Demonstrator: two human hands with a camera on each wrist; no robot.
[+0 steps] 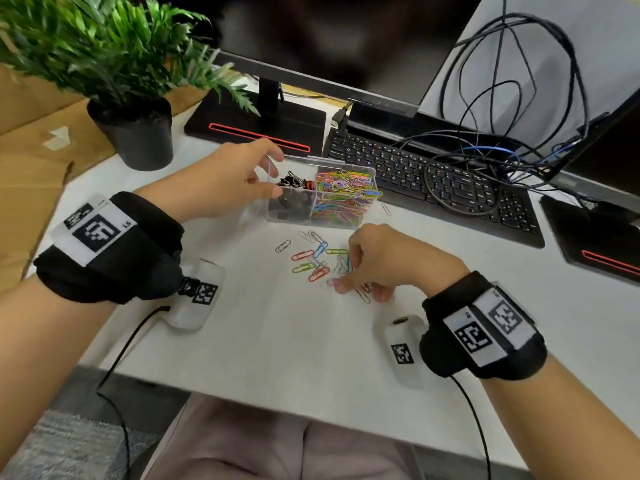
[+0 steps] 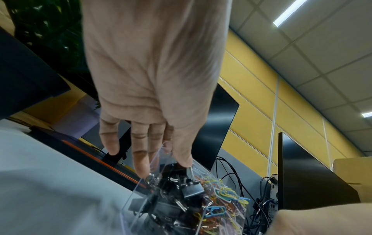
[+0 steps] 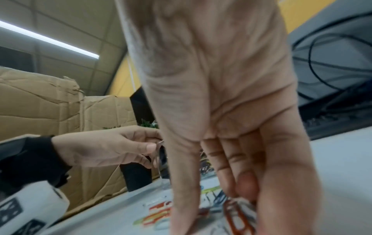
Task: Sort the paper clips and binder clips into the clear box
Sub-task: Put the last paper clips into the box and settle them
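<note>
Clear box (image 1: 346, 221): left wall pinched by left hand (image 1: 221, 185). Loose paper clips (image 1: 313, 258), just before the box: being gathered under curled right hand (image 1: 377, 263) fingertips. Next judged: lift into the box's right compartment.

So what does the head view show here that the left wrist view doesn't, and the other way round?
Only the head view shows the right hand gathering the loose paper clips on the white desk, a stray clip by the keyboard, and the potted plant's pot. Only the left wrist view shows the ceiling lights, the yellow wall, and the fingers from the palm side. Both show the left hand gripping the left end of the clear box, with black binder clips in its left compartment and coloured clips in its right.
</note>
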